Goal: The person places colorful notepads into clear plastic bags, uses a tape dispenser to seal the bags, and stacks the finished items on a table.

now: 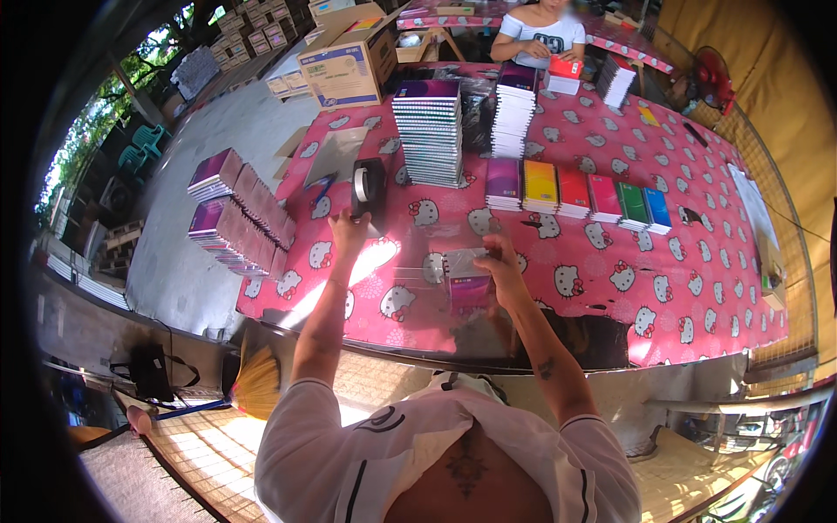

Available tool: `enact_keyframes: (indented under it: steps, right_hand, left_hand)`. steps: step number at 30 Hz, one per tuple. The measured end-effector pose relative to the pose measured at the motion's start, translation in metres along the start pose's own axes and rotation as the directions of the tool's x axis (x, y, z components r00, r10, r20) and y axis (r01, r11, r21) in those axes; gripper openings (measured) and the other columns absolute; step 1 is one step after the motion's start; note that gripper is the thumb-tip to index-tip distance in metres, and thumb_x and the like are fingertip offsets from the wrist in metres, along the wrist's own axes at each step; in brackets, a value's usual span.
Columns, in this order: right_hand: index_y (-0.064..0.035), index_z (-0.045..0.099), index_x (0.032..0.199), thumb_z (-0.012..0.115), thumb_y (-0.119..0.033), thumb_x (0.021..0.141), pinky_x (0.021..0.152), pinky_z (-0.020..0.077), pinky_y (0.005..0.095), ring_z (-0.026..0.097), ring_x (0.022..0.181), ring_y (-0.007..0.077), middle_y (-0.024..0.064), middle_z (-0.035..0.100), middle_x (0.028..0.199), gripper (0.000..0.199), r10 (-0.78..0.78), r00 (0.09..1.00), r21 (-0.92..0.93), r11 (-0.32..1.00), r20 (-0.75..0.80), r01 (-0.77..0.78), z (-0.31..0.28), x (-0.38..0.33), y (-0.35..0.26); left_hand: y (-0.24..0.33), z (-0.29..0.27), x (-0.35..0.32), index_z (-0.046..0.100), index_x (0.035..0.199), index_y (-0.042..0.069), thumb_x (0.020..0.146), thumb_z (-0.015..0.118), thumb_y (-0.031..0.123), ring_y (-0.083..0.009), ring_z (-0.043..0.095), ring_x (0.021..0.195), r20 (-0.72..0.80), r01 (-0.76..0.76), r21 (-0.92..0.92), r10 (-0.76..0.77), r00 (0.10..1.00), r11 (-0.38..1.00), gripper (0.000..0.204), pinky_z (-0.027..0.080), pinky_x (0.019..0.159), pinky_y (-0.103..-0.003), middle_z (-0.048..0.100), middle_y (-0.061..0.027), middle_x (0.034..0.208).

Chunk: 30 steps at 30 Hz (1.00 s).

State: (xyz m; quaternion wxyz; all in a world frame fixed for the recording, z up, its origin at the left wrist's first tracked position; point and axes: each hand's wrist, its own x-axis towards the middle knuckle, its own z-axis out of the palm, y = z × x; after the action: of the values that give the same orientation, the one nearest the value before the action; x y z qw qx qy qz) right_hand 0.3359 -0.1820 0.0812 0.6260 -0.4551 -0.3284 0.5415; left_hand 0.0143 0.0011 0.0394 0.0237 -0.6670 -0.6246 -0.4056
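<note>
Right hand (500, 261) clamped on purple notebook (468, 288), left hand (350, 228) at black tape dispenser (375, 186), 10–11 o'clock from notebook, can't tell if gripping.

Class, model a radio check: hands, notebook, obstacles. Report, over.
Left grip at black tape dispenser. Right grip holding purple spiral notebook. Row of coloured notebook stacks beyond, not between them.

On the desk (649, 301), a tape dispenser (370, 181) lies left of the notebook (468, 289) in the right hand (503, 264). Behind both stand two notebook stacks (427, 135); a notebook row (573, 192) runs rightward from before the right stack. Bundles (234, 234) lie left of the tape dispenser; a carton (344, 77) sits behind it.
</note>
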Motion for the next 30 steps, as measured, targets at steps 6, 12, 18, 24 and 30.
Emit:
enact_keyframes:
  steps: [6,12,18,24,30]
  right_hand:
    - [-0.0059,0.053,0.123,0.070,0.001,0.080,0.090,0.0452,0.0314,0.052,0.104,0.0164,0.0062,0.052,0.113,0.046,0.015,1.000,-0.091,0.996,-0.007,-0.016,-0.017,0.000,0.001]
    - [-0.0067,0.054,0.123,0.069,0.000,0.082,0.091,0.0453,0.0315,0.054,0.101,0.0156,0.0052,0.053,0.109,0.045,0.036,0.997,-0.068,0.997,0.070,-0.031,-0.001,-0.004,-0.002]
    - [-0.0059,0.054,0.125,0.069,0.000,0.082,0.089,0.0462,0.0305,0.055,0.100,0.0151,0.0053,0.054,0.110,0.046,0.013,1.000,-0.079,0.997,-0.001,-0.013,-0.010,-0.003,0.004]
    - [-0.0060,0.053,0.128,0.069,0.004,0.082,0.087,0.0491,0.0298,0.056,0.101,0.0151,0.0064,0.054,0.112,0.050,0.004,1.000,-0.109,0.994,0.002,-0.004,-0.021,0.000,0.008]
    - [-0.0065,0.050,0.134,0.073,-0.001,0.085,0.086,0.0482,0.0300,0.054,0.104,0.0137,0.0048,0.053,0.117,0.055,0.023,0.993,-0.030,0.999,0.119,-0.020,-0.014,-0.003,-0.004]
  left_hand:
    - [-0.006,0.007,0.015,0.069,0.095,0.008,0.086,0.071,0.014,-0.0096,0.051,0.060,0.604,0.731,-0.622,-0.420,0.677,0.282,0.011,0.041,0.061,-0.027,0.061,0.0004,0.078]
    - [-0.041,-0.017,-0.030,0.072,0.096,0.011,0.090,0.059,0.016,-0.0248,0.072,0.074,0.167,0.306,-0.257,-0.270,0.948,0.917,0.015,0.050,0.059,-0.039,0.073,-0.0088,0.082]
    - [0.096,-0.039,0.013,0.071,0.079,0.009,0.087,0.063,0.025,-0.0314,0.071,0.073,0.551,-0.502,0.155,0.347,0.759,0.851,0.019,0.055,0.073,-0.046,0.072,-0.0114,0.078]
    - [0.248,-0.023,0.031,0.069,0.096,0.006,0.078,0.079,0.037,-0.0194,0.070,0.079,0.816,-0.541,-0.502,0.577,-0.037,0.675,0.037,0.052,0.069,-0.032,0.071,-0.0097,0.085]
    - [0.157,0.055,-0.010,0.068,0.103,0.011,0.091,0.070,0.045,-0.0095,0.057,0.083,0.856,0.547,-0.330,0.488,-0.169,0.769,0.036,0.045,0.069,-0.025,0.061,0.0050,0.088]
